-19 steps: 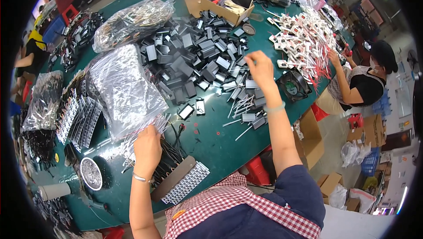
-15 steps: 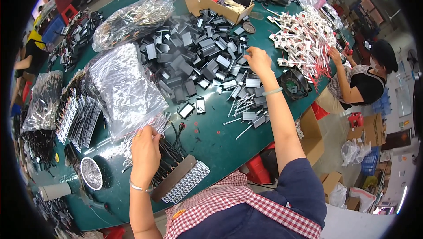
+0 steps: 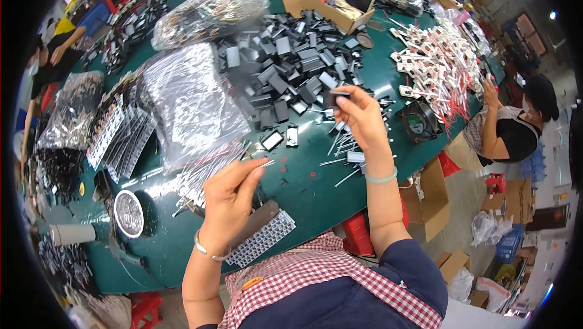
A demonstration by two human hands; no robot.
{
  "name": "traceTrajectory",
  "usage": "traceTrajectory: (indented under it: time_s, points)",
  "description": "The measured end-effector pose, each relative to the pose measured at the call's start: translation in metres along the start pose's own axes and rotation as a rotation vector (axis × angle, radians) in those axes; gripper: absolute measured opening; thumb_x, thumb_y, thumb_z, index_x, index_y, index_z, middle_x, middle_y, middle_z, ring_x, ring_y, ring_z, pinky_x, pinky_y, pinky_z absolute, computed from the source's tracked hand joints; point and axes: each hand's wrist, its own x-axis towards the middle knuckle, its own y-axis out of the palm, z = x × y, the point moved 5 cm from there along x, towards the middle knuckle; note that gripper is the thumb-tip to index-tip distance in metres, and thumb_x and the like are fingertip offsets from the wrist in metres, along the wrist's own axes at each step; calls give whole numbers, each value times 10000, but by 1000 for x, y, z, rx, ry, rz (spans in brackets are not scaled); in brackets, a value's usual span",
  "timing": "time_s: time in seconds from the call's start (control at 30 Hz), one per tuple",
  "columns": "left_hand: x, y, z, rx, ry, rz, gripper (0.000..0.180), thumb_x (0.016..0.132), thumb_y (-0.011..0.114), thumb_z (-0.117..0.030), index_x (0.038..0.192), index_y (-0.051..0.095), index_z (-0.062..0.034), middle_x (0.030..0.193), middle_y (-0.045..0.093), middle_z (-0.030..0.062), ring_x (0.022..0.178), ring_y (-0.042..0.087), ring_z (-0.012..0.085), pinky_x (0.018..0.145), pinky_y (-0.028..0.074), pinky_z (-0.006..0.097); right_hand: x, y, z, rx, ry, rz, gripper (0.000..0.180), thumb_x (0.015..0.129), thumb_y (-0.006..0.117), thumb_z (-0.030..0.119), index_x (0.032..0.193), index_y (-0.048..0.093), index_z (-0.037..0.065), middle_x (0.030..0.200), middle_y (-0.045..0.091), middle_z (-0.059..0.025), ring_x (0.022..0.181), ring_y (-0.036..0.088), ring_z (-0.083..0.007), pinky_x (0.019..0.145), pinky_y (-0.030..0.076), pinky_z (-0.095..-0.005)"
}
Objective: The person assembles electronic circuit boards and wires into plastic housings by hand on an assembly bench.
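My left hand (image 3: 229, 192) is closed in a pinch, with a thin pale strip or wire (image 3: 269, 162) poking out past the fingertips. Beside it lies a bundle of thin white strands (image 3: 197, 178), half under a clear plastic bag (image 3: 185, 107). My right hand (image 3: 362, 116) grips a small dark plastic case (image 3: 336, 97) between thumb and fingers, above the edge of a big heap of similar black cases (image 3: 282, 83). Below that hand are more cases with white strands (image 3: 346, 147). Two cases with pale insides (image 3: 273, 141) rest on the green table (image 3: 303, 198).
A metal rack of small parts (image 3: 262, 241) lies by the near edge. A white cup (image 3: 129, 213) stands left of it. White parts with red wires (image 3: 437, 71), a black fan (image 3: 420, 120) and an open cardboard box (image 3: 358, 19) are beyond. A co-worker (image 3: 516, 116) sits at right.
My right hand has picked up a dark case from the heap and drawn it nearer. My left hand has come off the white bundle, moving right with a thin strip in its fingertips.
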Motion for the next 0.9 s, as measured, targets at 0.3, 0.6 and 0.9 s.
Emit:
traceTrajectory:
  time_s: [0.3, 0.6, 0.9]
  points:
    - [-4, -2, -18, -10, 70, -176, 119, 847, 662, 1, 962, 686, -13, 660, 565, 61, 516, 490, 123, 482, 375, 260, -59, 89, -15, 301, 172, 365, 305, 912, 614, 60, 1199, 580, -36, 893, 626, -62, 718, 619, -112, 602, 500, -226]
    - [-12, -9, -22, 60, 97, -177, 133, 843, 655, 1, 970, 689, -18, 662, 569, 69, 499, 497, 138, 469, 378, 278, -73, 102, -3, 306, 141, 458, 282, 897, 623, 39, 1168, 600, -36, 913, 653, -94, 707, 626, -121, 600, 509, -232]
    - [-14, -11, -19, 110, 145, -60, 142, 838, 675, -21, 978, 690, -1, 645, 607, 55, 524, 528, 93, 487, 389, 239, -83, 102, 21, -126, -135, 410, 275, 852, 649, -29, 1127, 633, -31, 968, 640, -77, 737, 628, -105, 631, 510, -226]
